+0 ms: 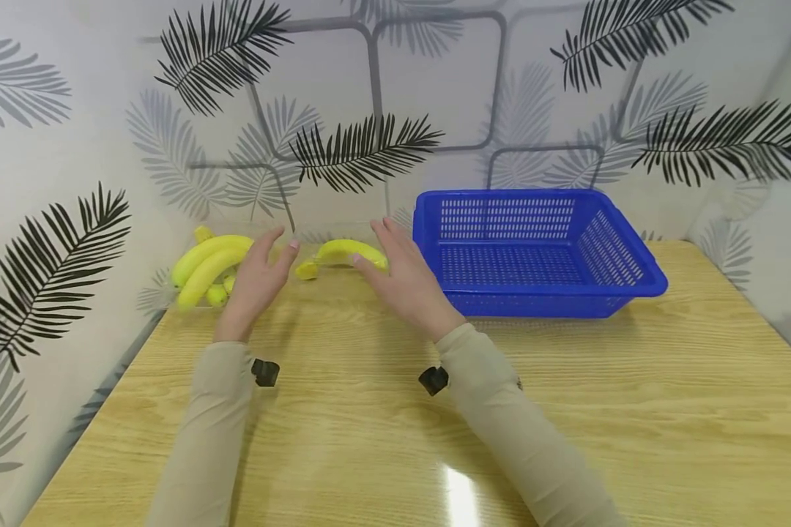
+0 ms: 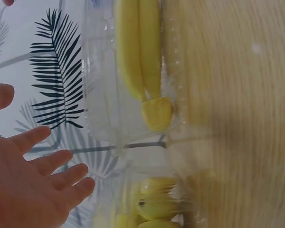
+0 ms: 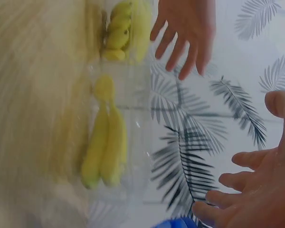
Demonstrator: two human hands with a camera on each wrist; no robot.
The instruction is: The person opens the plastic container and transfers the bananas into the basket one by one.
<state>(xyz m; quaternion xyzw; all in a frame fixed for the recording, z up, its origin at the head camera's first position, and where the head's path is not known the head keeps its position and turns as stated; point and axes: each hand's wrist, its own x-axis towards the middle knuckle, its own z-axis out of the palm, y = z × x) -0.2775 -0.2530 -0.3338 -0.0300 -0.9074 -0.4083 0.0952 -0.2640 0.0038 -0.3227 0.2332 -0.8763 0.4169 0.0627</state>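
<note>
Yellow bananas (image 1: pixel 346 250) lie left-to-right between my left hand (image 1: pixel 257 285) and nearer right hand (image 1: pixel 409 285); I see fingers (image 2: pixel 57 161) released, grasping nothing.

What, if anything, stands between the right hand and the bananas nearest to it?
A clear plastic container surrounds these bananas; I cannot tell whether its top is covered. No other object is visible between them and the right hand.

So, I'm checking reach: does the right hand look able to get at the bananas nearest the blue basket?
Probably yes: the right hand is close to the bananas, holding nothing, with no other object between. Their clear container may hinder a sideways approach; I cannot tell whether it has a lid.
</note>
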